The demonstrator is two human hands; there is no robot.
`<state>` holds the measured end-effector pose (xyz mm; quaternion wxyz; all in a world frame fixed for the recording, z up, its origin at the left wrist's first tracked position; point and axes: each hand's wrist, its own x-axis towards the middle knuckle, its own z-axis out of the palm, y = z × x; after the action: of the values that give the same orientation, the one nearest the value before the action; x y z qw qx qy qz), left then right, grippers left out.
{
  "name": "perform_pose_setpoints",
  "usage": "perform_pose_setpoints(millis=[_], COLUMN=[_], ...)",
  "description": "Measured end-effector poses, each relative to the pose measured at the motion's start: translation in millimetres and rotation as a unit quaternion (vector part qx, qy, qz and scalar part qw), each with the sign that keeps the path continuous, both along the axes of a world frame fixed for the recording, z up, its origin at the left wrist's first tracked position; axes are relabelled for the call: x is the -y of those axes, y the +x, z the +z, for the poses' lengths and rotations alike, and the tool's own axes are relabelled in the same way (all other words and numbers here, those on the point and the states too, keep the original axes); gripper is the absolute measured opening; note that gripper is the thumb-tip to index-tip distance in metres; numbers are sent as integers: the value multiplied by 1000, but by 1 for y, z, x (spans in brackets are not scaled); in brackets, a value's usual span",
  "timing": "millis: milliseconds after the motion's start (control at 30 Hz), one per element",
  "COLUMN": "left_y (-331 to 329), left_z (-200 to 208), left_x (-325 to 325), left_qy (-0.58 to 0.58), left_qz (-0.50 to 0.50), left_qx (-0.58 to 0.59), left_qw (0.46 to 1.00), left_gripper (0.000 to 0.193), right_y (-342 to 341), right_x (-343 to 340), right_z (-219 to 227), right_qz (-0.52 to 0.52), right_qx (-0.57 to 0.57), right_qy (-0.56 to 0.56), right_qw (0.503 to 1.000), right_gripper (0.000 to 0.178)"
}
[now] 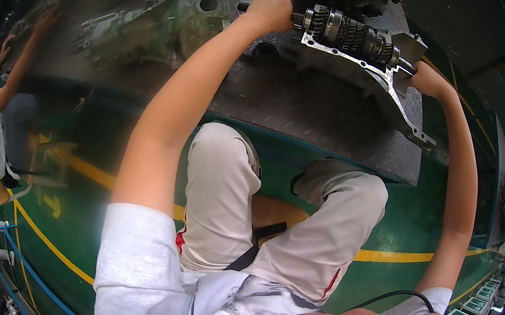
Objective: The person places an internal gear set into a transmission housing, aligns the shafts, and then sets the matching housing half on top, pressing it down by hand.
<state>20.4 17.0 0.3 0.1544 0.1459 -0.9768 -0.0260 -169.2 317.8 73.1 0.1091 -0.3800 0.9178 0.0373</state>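
Past bare bench edge [302, 124]: left hand [272, 13], right hand [430, 80] hold gear shaft [351, 35].

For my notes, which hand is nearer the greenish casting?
Left. The left hand is just right of the greenish casting; the right hand, farther off, grips the gear shaft by its right end.

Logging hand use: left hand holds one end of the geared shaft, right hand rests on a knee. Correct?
The last part is wrong: the head view shows the right hand holding the other end of the geared shaft; the left hand does hold one end.
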Motion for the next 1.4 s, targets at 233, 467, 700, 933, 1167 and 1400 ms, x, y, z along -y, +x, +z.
perform_pose_setpoints(millis=[233, 467, 700, 933, 1167, 1400], left_y=[-2, -1, 12, 37, 39, 19], left_z=[4, 9, 18, 33, 23, -7], left_x=[-1, -1, 5, -4, 20, 3], left_qy=[-9, 19, 75, -71, -36, 25], left_qz=[23, 34, -2, -66, -4, 46], left_qx=[54, 88, 148, -14, 105, 40], left_qw=[998, 995, 986, 995, 994, 998], left_gripper=[26, 30, 35, 40, 35, 27], right_y=[-7, -18, -19, -49, -49, -44], right_x=[1, -4, -1, -20, -6, -9], right_z=[0, -11, -19, -26, -31, -30], right_qz=[-45, -13, -12, 3, 1, 25], right_qx=[43, 23, 0, 31, 5, -3], right_qy=[12, -14, -46, -56, -16, -40], right_qw=[998, 1000, 999, 998, 1000, 999], right_gripper=[39, 37, 37, 42, 37, 38])
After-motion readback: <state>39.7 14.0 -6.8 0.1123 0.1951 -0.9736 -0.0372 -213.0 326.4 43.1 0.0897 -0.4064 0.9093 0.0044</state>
